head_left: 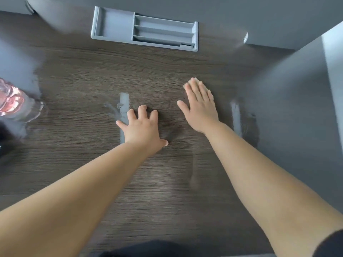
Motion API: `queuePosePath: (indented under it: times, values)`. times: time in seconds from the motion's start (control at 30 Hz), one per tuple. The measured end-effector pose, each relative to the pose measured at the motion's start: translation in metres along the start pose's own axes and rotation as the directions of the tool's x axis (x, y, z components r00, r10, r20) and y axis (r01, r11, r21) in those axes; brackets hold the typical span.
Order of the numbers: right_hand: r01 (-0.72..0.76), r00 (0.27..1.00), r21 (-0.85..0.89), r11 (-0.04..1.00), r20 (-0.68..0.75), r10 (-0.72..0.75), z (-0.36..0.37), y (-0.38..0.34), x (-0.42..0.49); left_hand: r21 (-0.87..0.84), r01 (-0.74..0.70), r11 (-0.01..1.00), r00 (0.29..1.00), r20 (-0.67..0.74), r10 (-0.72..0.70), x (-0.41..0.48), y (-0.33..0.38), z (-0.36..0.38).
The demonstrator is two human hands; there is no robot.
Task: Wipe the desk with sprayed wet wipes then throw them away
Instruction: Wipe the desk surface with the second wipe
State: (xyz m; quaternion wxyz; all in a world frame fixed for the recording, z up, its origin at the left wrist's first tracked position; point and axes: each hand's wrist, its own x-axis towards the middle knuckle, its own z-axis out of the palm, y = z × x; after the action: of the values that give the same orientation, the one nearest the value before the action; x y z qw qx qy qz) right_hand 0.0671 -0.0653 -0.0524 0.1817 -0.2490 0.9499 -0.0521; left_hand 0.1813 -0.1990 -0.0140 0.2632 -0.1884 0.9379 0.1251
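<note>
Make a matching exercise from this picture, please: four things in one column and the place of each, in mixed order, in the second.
1 wipe
2 grey tray
3 bottle
4 left hand

a at the left edge of the desk
b under the right hand's fingers
c at the desk's far edge
d on the desk's middle, holding nothing

Pairs: 1-b, 2-c, 3-a, 4-d

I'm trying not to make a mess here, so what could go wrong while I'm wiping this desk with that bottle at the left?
The wipe sits only under the fingertips of your flat right hand, so it may slip out or bunch mid-stroke. A wide sweep left could knock the clear bottle at the desk's left edge. Pushing far back might drag moisture into the recessed grey tray.
</note>
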Motion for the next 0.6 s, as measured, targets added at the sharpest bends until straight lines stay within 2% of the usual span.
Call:
queuePosePath:
  times: [0.07,0.13,0.2,0.3,0.4,0.5,0.53,0.6]
  values:
    - [0.03,0.999,0.016,0.999,0.016,-0.03,-0.013,0.017,0.025,-0.018,0.024,1.0,1.0,0.002,-0.024,0.0,0.002,0.0]
    - [-0.111,0.994,0.065,0.992,0.006,0.111,-0.029,0.048,0.046,-0.03,0.03,0.999,0.999,-0.015,-0.031,0.001,0.006,0.0]
    - [-0.264,0.964,0.104,0.959,0.012,0.264,-0.036,0.074,0.043,-0.033,-0.031,0.999,0.998,-0.049,0.03,0.0,0.015,0.003]
    - [-0.337,0.941,0.086,0.938,-0.011,0.339,-0.02,0.073,0.003,-0.033,-0.149,0.988,0.988,-0.051,0.147,-0.005,0.03,0.012]
    - [-0.219,0.975,0.039,0.975,-0.02,0.219,0.005,0.041,-0.038,0.036,-0.175,0.984,0.984,-0.009,0.175,-0.009,0.038,0.021]
    - [-0.061,0.998,0.023,0.998,0.016,0.061,0.002,0.042,-0.031,0.033,-0.173,0.984,0.985,-0.013,0.174,-0.008,0.037,0.02]
    - [-0.06,0.998,0.032,0.998,0.019,0.06,-0.004,0.051,-0.022,0.024,-0.174,0.984,0.984,-0.018,0.175,-0.007,0.036,0.019]
    - [-0.149,0.989,0.072,0.986,0.022,0.148,-0.015,0.075,-0.008,0.026,-0.179,0.984,0.983,-0.028,0.18,-0.008,0.035,0.02]
